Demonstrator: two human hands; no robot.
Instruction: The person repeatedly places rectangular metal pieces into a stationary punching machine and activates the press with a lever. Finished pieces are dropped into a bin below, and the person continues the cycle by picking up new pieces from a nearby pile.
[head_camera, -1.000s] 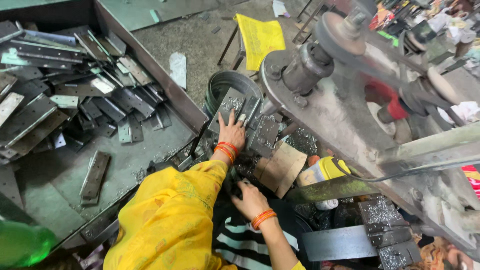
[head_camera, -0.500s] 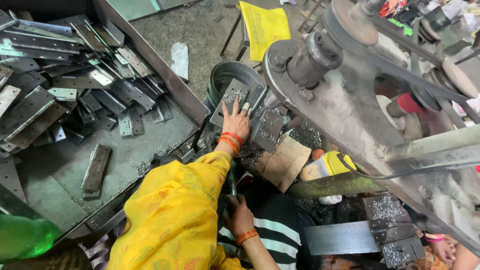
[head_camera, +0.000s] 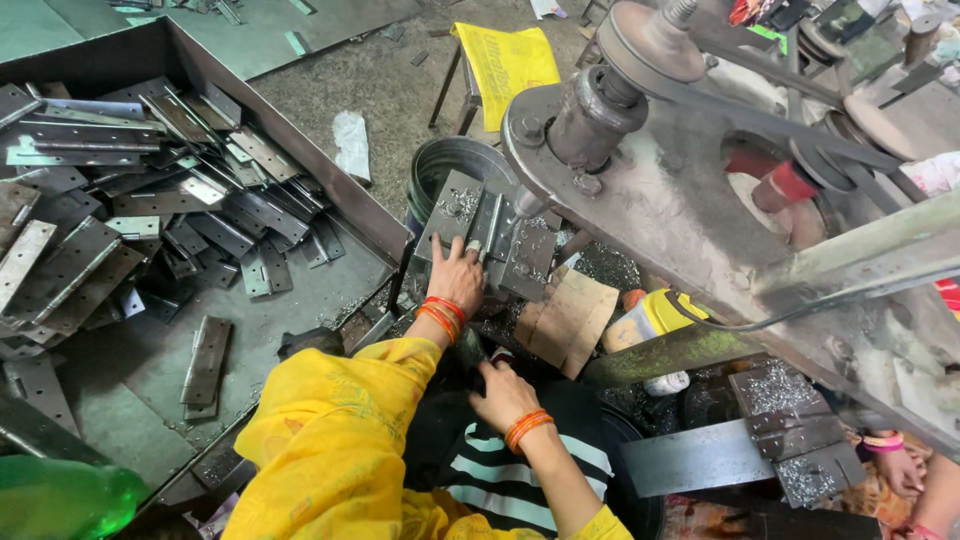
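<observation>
Pressing flat, fingers spread, the left hand (head_camera: 458, 275) lies on a grey metal plate (head_camera: 520, 255) directly beneath it, gripping nothing. Right hand (head_camera: 503, 395) curls near a dark object (head_camera: 470, 350) just ahead; grip unclear

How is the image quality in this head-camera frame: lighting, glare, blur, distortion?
Head view: even daylight, soft shadows; mild glare on the metal hinge plates in the tray. The left hand and right hand are sharp. The green bottle at the lower left corner is out of focus. Wide-angle lens bends the machine frame near the edges.
</observation>
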